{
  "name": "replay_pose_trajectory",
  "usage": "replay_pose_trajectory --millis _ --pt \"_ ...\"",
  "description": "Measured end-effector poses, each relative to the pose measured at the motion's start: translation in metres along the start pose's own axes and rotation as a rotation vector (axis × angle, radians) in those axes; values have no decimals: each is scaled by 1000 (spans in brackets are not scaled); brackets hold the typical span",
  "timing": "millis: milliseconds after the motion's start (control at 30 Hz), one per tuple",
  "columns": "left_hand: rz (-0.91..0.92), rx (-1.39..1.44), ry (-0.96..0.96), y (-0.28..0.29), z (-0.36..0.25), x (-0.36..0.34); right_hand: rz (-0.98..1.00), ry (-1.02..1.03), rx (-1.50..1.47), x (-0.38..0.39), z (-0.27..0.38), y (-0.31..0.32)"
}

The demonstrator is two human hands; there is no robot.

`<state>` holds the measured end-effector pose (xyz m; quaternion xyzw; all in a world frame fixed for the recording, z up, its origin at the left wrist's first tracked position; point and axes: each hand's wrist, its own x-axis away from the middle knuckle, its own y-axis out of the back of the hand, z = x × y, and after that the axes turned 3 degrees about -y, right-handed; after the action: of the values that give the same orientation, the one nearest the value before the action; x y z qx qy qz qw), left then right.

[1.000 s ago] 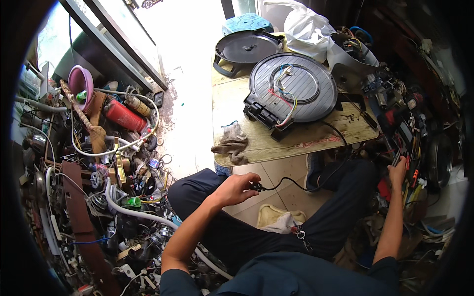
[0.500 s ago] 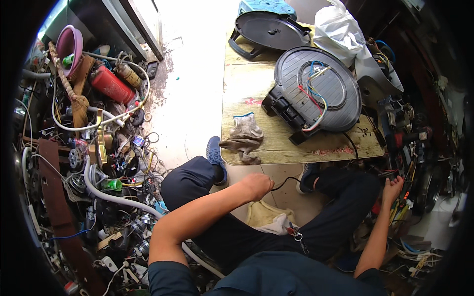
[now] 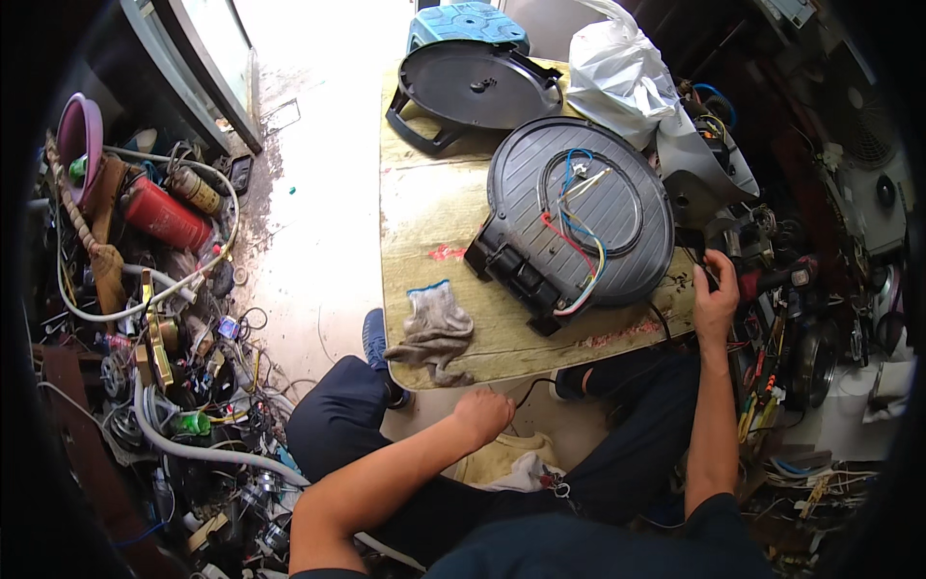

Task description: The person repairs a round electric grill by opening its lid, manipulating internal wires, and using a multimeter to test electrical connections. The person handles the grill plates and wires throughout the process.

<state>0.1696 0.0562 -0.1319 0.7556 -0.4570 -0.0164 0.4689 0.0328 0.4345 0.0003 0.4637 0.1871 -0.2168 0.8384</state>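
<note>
My left hand (image 3: 485, 419) is closed in a fist just before the table's front edge, with a black cord (image 3: 529, 388) coming out of it toward the right. Beside the table's right edge, my right hand (image 3: 716, 301) has its thumb and fingers curled around something dark that I cannot make out. To the left of that hand, a round black electric griddle base (image 3: 521, 183) lies with its ribbed underside up. Blue, red, yellow and white wires (image 3: 569, 224) spill over it. A second black cord (image 3: 661, 320) hangs over the table edge from it.
The worn wooden table (image 3: 424, 212) also bears a soiled glove (image 3: 436, 328), a black round lid (image 3: 473, 82) and a white plastic bag (image 3: 622, 82). A blue stool (image 3: 468, 24) stands behind. Heaped parts and a red extinguisher (image 3: 166, 214) crowd the left; tools (image 3: 762, 396) lie right.
My right hand has moved up and forward from the tools at the right to the table's right edge. The left fist keeps the cord. The whole view has shifted.
</note>
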Motion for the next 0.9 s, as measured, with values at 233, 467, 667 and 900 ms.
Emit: replay_pose_trajectory --millis 233,467,667,900 --pt "-19 -5 -56 -9 3 -14 -68 98 -96 -40 11 -37" --pt "96 -73 -81 -15 0 -25 -134 21 -146 -53 2 -46" --pt "206 -18 -37 -24 -3 -33 -74 54 -76 -57 0 -41" --pt "253 -14 -34 -30 0 -36 -46 48 -85 -54 -2 -41"
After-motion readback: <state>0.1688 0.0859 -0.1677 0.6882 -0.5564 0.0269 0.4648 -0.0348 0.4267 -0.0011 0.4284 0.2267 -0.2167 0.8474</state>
